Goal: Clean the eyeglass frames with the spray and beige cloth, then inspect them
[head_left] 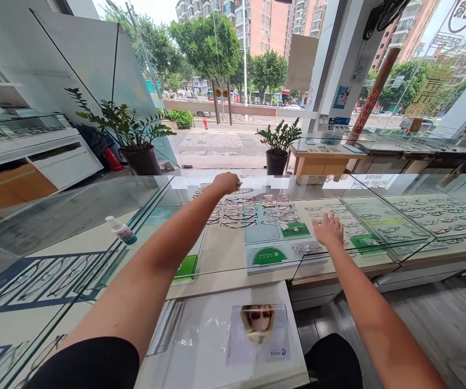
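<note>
Pale wad (239, 185), probably cloth or tissue, is showing beside the curled fingers of my left hand (225, 183) toward the far edge of a glass-topped bench (225, 248). My left grip is sitting bunched, apparently pinching the wad, though too little is showing for certainty. My right hand (329, 229), fingers spread and holding nothing, is lying palm down at the nearer part of the glass; whether it is touching, I cannot tell. By my judgement I am handling something light, soft and easily crumpled, best gathered at its middle under the fingers, while the glass is looking stiff, slick and breakable, calling for a flat palm and no hard push at its edges. Rows of eyeglasses (239, 216) are lying beneath it, and a spray bottle (121, 230) is sitting to my left, its label too small for reading. A green card (271, 255) is carrying pale upside-down letters, possibly ROMON. Nearer me, a brochure (258, 334) is picturing a figure in sunglasses, its small print illegible. Window lettering (462, 13) at upper right is displaying Chinese characters that I am not reading with confidence.
</note>
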The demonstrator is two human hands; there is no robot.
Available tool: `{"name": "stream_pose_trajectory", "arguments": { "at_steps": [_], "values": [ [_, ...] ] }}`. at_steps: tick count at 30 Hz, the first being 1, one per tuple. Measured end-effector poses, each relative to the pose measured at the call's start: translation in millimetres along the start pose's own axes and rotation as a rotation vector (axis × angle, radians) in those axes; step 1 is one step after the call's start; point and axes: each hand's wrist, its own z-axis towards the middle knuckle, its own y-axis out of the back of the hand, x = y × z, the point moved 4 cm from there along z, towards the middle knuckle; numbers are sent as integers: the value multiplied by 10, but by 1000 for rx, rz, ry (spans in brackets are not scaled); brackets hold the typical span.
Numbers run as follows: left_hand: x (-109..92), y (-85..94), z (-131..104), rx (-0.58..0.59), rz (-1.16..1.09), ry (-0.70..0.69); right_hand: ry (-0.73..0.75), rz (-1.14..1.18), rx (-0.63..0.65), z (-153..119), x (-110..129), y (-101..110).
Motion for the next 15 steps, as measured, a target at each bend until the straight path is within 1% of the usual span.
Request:
{"name": "stream_pose_trajectory", "arguments": {
  "at_steps": [4,8,12,15],
  "values": [
    [3,-218,261,50,52,2,-4,7,36,-21,9,7],
    [-5,-387,413,90,95,-4,-3,19,19,-34,9,21],
    [12,-492,498,129,113,-6,-10,13,11,-42,5,23],
    [56,-508,569,155,109,-5,-13,5,5,-57,10,34]
  ]
}}
